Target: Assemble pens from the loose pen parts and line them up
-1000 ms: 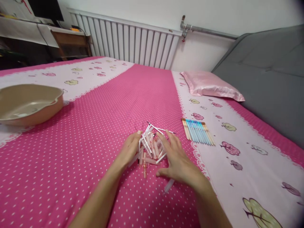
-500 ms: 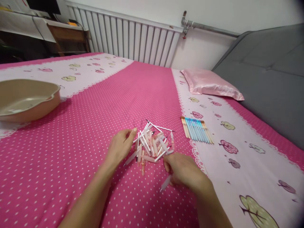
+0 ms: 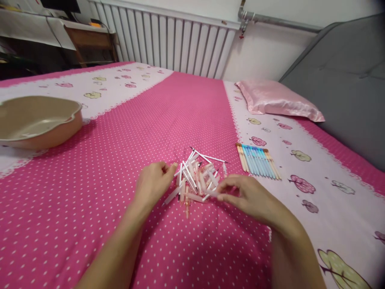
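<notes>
A loose pile of small white and pinkish pen parts (image 3: 197,178) lies on the pink dotted bedspread (image 3: 120,160) in front of me. My left hand (image 3: 152,184) rests at the pile's left edge, its fingers curled with thumb and fingertips touching one white piece. At the pile's right edge, my right hand (image 3: 248,195) pinches a clear pen piece between thumb and forefinger. A neat row of blue and tan pens (image 3: 258,161) lies to the right on the pale strip.
A beige and pink basin (image 3: 39,124) sits at the far left of the bed. A pink satin pillow (image 3: 276,100) lies by the grey headboard (image 3: 345,76). A white radiator (image 3: 168,40) runs along the far wall, with a wooden desk (image 3: 90,42) to its left.
My right hand lifted off the pile, drew back, took the clear piece that lay near it, and brought it to the pile's right edge. The left hand curled at the left edge.
</notes>
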Tool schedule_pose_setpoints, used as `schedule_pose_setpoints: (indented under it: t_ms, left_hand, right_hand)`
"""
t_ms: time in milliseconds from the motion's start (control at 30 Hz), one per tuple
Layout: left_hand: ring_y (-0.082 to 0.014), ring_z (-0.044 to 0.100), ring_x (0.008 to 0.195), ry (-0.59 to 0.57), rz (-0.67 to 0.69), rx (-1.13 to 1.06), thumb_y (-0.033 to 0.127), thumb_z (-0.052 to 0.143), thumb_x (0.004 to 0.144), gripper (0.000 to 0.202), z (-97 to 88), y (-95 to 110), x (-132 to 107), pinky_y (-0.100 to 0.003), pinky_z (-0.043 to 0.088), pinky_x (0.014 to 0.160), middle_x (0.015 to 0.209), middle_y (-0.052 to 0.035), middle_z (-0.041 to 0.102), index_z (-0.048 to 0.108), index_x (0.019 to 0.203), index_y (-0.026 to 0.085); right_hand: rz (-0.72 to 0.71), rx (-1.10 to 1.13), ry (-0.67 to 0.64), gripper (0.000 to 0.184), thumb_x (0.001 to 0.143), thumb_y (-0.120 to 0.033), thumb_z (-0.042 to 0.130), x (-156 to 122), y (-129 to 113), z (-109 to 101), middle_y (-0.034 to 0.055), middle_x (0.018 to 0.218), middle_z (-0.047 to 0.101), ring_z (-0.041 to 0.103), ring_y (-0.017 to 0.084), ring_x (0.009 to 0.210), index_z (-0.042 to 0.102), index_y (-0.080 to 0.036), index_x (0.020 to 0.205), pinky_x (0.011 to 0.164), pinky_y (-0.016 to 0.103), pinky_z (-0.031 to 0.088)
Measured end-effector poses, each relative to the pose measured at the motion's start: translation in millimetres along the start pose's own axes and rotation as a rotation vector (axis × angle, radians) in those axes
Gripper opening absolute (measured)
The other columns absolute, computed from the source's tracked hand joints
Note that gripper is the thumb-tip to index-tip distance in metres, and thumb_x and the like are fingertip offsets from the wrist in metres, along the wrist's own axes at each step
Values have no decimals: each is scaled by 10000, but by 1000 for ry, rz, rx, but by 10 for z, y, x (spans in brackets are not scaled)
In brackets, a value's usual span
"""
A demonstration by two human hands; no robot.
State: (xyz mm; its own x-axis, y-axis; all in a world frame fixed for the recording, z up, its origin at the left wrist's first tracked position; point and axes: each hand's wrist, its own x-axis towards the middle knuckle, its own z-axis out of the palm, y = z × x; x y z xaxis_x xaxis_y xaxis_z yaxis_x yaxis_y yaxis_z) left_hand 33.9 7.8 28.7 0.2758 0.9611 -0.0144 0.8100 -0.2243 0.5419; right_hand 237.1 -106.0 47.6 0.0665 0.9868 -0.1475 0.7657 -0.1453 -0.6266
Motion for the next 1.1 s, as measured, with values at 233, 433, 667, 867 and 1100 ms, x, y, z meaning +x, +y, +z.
schedule_pose_setpoints:
  t_ms: [233,433,667,867,1100]
  left_hand:
    - [-173,499,477,-236,65,218,348,488,725,244,-131,24,-100,-265,258,477,525,-33,572,594,558,206]
    - [-176,520,519,-386,102,269,256,573,637,71,-14,-24,-86,-257,249,484,565,-19,597,580,575,221]
    - [-148,445,460,-335,159,202,261,514,707,162,42,-85,-51,-263,218,474,531,-17,545,511,554,207]
    - [-153,468,505,-207,155,80,316,493,746,176,18,-73,-17,-262,244,487,574,-18,555,503,615,200]
    - [-177,544,654,-73,166,-210,288,407,817,183,159,-25,23,-272,373,602,714,-35,612,545,756,185]
  right_hand:
    - [207,29,394,141,747,-300,577,231,141,160,32,720,700,643,171,664,665,-190,758,616,266,448]
    - [186,43,454,189,759,-290,552,337,212,259,46,758,695,638,171,671,658,-167,855,650,278,477]
    - [-23,-228,619,437,862,-276,396,547,586,453,182,1237,561,469,264,1190,521,-74,1230,1017,452,347]
    - [-87,-219,501,462,902,-250,315,650,780,591,159,1306,521,448,249,1221,438,-118,1327,1006,473,360]
    - [-44,-242,522,381,875,-179,362,638,667,537,145,1094,612,537,235,1030,558,-99,1192,909,394,421]
